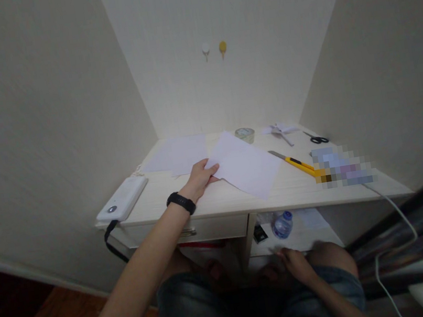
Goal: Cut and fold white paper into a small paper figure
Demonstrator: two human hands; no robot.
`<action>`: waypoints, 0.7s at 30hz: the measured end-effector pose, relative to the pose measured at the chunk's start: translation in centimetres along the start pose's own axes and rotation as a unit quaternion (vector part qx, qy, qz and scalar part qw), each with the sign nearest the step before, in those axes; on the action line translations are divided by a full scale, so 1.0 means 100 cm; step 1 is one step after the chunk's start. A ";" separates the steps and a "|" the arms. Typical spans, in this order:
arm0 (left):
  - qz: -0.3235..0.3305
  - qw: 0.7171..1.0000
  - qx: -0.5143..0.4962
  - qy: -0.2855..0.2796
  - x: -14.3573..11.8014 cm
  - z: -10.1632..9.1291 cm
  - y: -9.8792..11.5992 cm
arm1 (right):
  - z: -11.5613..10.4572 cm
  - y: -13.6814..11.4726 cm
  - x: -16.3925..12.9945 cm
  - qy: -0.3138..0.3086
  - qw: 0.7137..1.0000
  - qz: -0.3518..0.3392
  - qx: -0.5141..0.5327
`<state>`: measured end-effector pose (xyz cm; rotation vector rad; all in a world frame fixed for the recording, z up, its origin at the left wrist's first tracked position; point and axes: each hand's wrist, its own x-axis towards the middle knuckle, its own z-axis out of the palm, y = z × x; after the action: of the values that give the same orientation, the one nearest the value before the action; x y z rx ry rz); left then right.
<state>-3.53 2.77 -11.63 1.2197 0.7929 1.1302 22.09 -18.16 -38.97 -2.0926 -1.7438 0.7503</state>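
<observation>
power bank point(122, 199): I see it at the desk's left edge, its black strap hanging over the side; a bump from the forearm could tip it off.
left hand point(199, 178): fingers flat on the near-left corner of the white sheet point(245, 164), pressing or pinching it; I cannot tell which. A light hold would let the paper slide or crease.
white sheet: lies askew mid-desk point(218, 202), near corner close to the front edge, so it could slip over.
tape roll point(245, 134): behind the sheet, apart from it.
utility knife point(293, 162): just right of the sheet, blade end toward it; a sideways drag could snag it.
right hand point(295, 264): low by the knee, loosely curled, holding nothing I can make out.
</observation>
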 end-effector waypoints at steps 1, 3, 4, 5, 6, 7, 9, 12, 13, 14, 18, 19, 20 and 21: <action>0.001 1.000 -0.003 0.000 0.000 0.000 0.000 | 0.000 0.001 0.000 -0.007 1.000 -0.001 -0.005; 0.000 1.000 -0.009 -0.001 0.000 0.000 0.000 | -0.002 0.002 -0.001 -0.018 1.000 -0.006 -0.014; -0.001 1.000 -0.012 -0.001 0.000 0.001 0.000 | -0.003 0.002 -0.001 -0.021 1.000 -0.008 -0.016; -0.001 1.000 -0.014 -0.001 0.000 0.001 0.000 | -0.004 0.002 -0.001 -0.024 1.000 -0.010 -0.015; -0.002 1.000 -0.016 0.000 0.000 0.001 0.000 | -0.005 0.002 -0.001 -0.026 0.999 -0.013 -0.013; -0.003 1.000 -0.018 0.001 0.000 0.001 0.000 | -0.007 0.001 -0.001 -0.027 0.999 -0.015 -0.011; -0.005 1.000 -0.022 0.001 0.000 0.001 0.000 | -0.009 0.000 -0.001 -0.029 0.999 -0.017 -0.006; -0.007 1.000 -0.025 0.002 0.000 0.001 0.000 | -0.012 -0.002 0.000 -0.023 1.000 -0.020 -0.003; -0.008 1.000 -0.026 0.003 0.000 0.000 0.000 | -0.013 -0.003 -0.001 -0.016 1.000 -0.020 -0.007; -0.010 1.000 -0.027 0.004 0.001 0.000 0.000 | -0.016 -0.005 -0.001 -0.010 1.000 -0.021 -0.011; -0.015 0.999 -0.036 0.002 0.001 -0.001 0.001 | -0.035 -0.024 -0.006 0.006 0.998 -0.043 -0.039; -0.016 0.999 -0.037 0.004 0.001 0.000 0.002 | -0.042 -0.030 -0.008 0.011 0.997 -0.046 -0.058; -0.019 0.999 -0.038 0.007 0.001 0.000 0.003 | -0.049 -0.037 -0.008 0.007 0.996 -0.053 -0.074; -0.021 0.999 -0.038 0.010 0.000 0.000 0.003 | -0.057 -0.043 -0.008 0.011 0.994 -0.055 -0.091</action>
<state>-3.58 2.77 -11.30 1.1263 0.7810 1.1305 21.79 -17.58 -31.87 -2.0870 -1.9637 0.5550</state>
